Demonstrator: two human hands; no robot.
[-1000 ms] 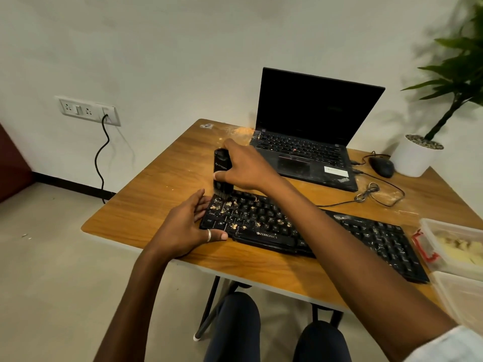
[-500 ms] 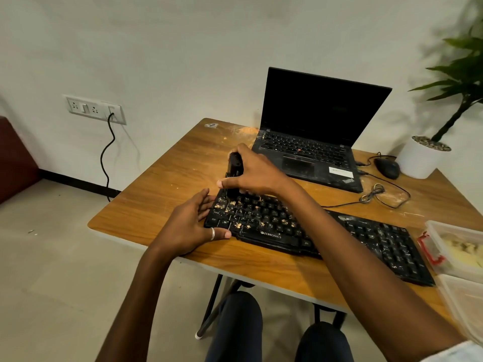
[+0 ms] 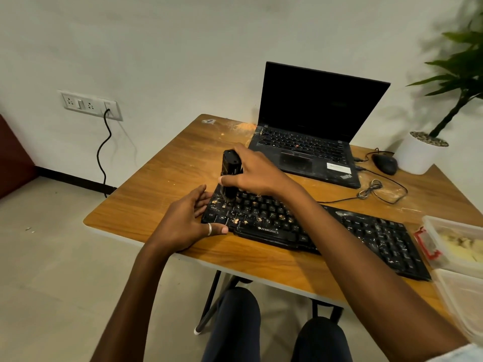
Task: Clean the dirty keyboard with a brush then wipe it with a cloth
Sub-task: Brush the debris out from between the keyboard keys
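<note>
A black keyboard [image 3: 360, 231], strewn with pale crumbs, lies across the wooden table [image 3: 162, 194]. My right hand [image 3: 257, 176] grips a black brush [image 3: 230, 168] held upright, its bristles down on the keys at the keyboard's far left corner. My left hand [image 3: 187, 220] rests against the keyboard's left end, fingers straight along its side and thumb on the front edge. No cloth is in view.
An open black laptop [image 3: 308, 150] stands behind the keyboard. A mouse [image 3: 384, 164], its coiled cable [image 3: 371, 188] and a white plant pot [image 3: 418, 155] sit at the back right. Clear plastic containers [image 3: 452, 241] crowd the right edge. Crumbs dust the tabletop.
My right hand has shifted the brush slightly along the keyboard's left keys. My left hand stays at the keyboard's left end. The camera view has shifted a little.
</note>
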